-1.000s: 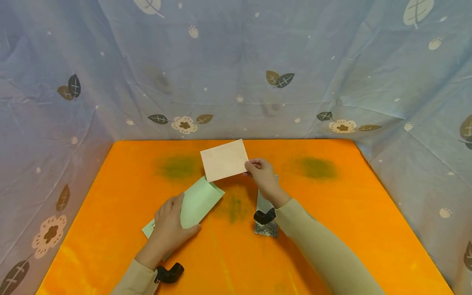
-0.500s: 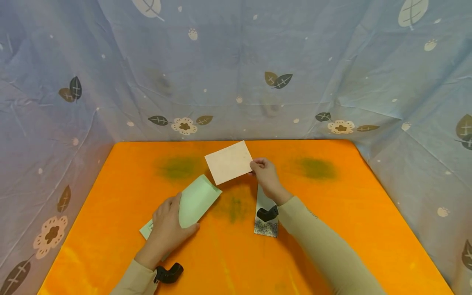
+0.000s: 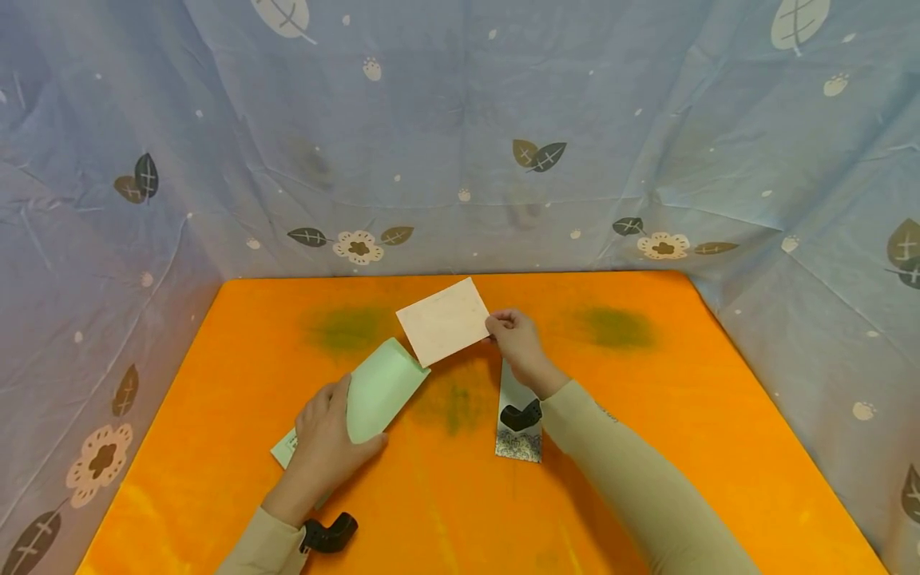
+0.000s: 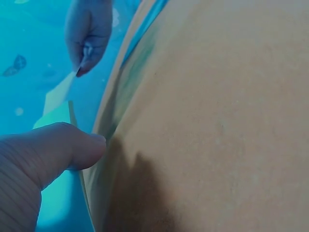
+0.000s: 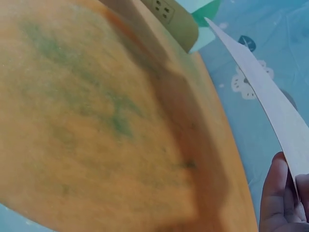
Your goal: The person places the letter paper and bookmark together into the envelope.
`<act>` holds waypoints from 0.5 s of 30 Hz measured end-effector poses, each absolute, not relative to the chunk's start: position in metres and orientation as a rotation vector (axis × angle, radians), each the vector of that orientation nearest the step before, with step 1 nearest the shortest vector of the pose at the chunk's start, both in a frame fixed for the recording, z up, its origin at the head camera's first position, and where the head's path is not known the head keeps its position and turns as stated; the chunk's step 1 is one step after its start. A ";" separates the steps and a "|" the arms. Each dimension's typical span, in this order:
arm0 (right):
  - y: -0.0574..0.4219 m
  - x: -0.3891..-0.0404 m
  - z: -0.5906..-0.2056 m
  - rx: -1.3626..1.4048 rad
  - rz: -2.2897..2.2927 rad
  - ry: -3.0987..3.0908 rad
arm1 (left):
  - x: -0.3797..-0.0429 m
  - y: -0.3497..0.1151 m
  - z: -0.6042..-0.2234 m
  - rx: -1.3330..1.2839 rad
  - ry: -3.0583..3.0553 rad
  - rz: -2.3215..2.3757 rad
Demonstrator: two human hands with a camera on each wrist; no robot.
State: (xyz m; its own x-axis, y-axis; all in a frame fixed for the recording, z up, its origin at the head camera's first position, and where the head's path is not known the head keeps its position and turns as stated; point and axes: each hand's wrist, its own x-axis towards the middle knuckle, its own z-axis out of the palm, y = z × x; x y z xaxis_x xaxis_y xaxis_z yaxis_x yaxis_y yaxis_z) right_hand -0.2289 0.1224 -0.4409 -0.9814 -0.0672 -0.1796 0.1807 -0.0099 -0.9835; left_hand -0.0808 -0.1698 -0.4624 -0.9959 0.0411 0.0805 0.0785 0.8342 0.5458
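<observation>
Two paper items held over an orange table (image 3: 690, 431): one pale card (image 3: 440, 326), one light green envelope (image 3: 381, 391). Gripped in the left hand (image 3: 327, 435): the envelope, with fingers curled over the far side and thumb laid against the near side. Angled diagonally, mouth toward the card, with small print at the lower left end. Pinched in the right hand (image 3: 521, 345): the card, by its right edge, between thumb and fingers drawn together on the paper. Positioned just beyond the envelope's mouth, lower corner beside the rim; contact between the two not possible to tell. Laid on the table beneath the right wrist: one grey strip (image 3: 519, 443), ornately patterned at the near end. Mounted at each wrist, beside beige sleeves (image 3: 632, 471): one black camera (image 3: 521, 416). Hung behind the table: a pale blue curtain (image 3: 460, 120), printed with leaves and flowers.
</observation>
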 end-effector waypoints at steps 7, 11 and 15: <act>0.121 -0.226 -0.441 0.087 -2.082 2.072 | -0.081 -0.169 -0.460 -0.086 -2.915 -0.910; 0.122 -0.224 -0.441 0.077 -2.040 2.094 | -0.082 -0.169 -0.461 -0.080 -2.898 -0.909; 0.122 -0.222 -0.441 0.025 -2.009 2.109 | -0.082 -0.170 -0.462 -0.081 -2.896 -0.897</act>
